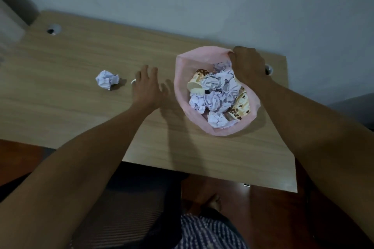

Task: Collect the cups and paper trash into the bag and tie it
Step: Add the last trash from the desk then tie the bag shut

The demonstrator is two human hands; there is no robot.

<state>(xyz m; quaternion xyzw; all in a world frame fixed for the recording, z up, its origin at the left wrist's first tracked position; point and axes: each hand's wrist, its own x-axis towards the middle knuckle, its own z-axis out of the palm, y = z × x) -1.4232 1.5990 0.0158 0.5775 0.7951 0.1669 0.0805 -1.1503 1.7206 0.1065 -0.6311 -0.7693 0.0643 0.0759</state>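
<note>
A pink plastic bag (180, 79) stands open on the wooden table, holding several crumpled white paper balls (214, 89) and paper cups (240, 105) with a brown bean print. My right hand (248, 64) grips the bag's far right rim. One crumpled paper ball (107, 79) lies on the table to the left of the bag. My left hand (146, 85) hovers over the table between that ball and the bag, fingers spread and straight, holding nothing. A small white scrap (133, 81) shows beside its fingers.
The wooden table (60, 97) has a round cable hole (53, 30) at the far left and another (269, 69) behind my right hand. A wall runs behind the table. The table's near edge ends above a dark floor, a chair seat and my lap.
</note>
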